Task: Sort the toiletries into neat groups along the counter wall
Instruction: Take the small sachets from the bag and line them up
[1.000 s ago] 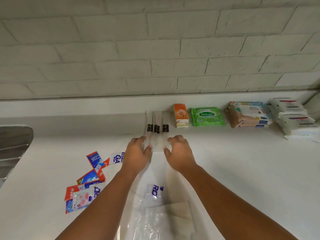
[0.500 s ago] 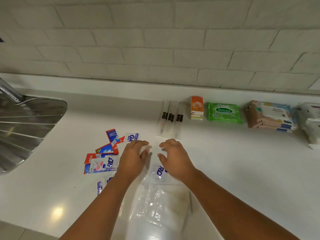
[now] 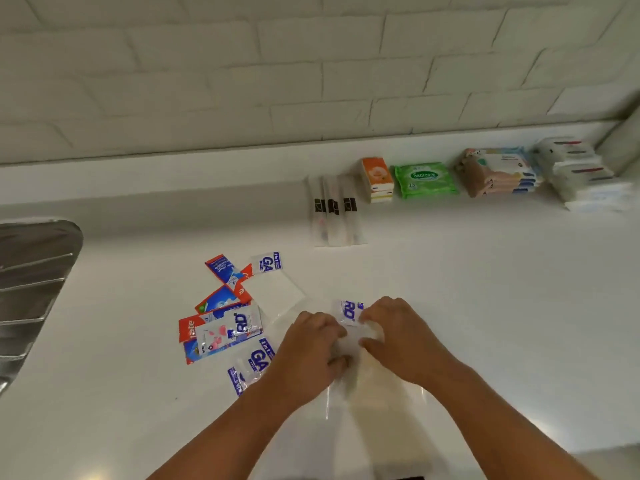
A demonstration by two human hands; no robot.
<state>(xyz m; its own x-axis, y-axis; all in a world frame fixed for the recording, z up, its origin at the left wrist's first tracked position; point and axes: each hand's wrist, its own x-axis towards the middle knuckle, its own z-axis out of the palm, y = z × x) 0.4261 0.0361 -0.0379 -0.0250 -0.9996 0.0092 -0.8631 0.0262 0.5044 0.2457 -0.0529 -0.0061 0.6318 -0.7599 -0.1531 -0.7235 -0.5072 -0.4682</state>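
Left hand (image 3: 310,355): fingers curled, gripping the clear bag (image 3: 351,342), near centre.
Right hand (image 3: 398,336): fingers curled, pinching the same bag.
Blue-and-white sachet (image 3: 348,311): at the right fingertips.
Loose sachets (image 3: 225,317): heap on the tabletop (image 3: 485,289), left of the hands.
Toothbrush packs (image 3: 334,216): side by side, far, at the wall.
Wipe packs (image 3: 426,180): row to their right.

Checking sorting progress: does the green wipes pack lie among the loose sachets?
No, the green wipes pack lies by the wall, beside the orange tissue pack.
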